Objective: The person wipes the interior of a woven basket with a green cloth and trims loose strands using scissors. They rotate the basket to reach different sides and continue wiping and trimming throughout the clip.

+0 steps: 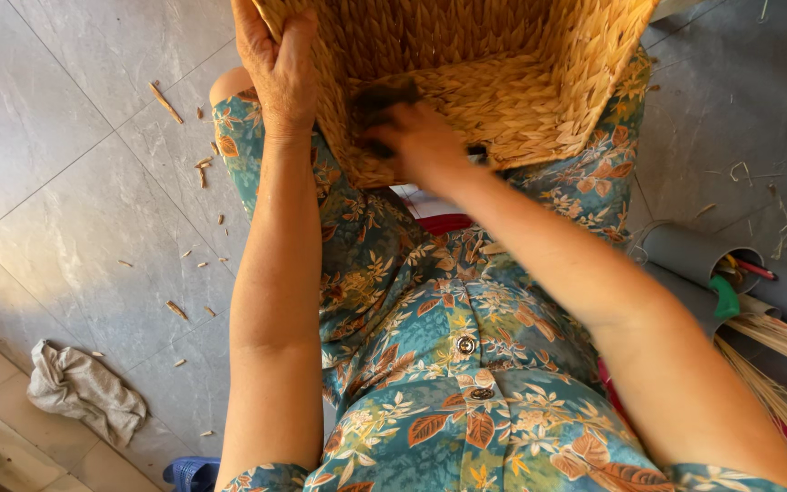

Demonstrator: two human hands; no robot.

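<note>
A woven straw basket (503,73) rests on my lap, tipped so its side faces me. My left hand (275,64) grips the basket's left rim, fingers wrapped over the edge. My right hand (416,141) is blurred with motion and pressed against the basket's lower wall, closed on a small dark object (380,100) that I cannot identify. I wear a teal floral garment with orange leaves (448,364).
Grey floor tiles (66,137) carry scattered straw scraps (168,102). A crumpled grey rag (84,390) lies at lower left. On the right stand grey tubes holding tools (712,260) and a bundle of straw stalks (781,351). A blue sandal (191,474) shows at the bottom.
</note>
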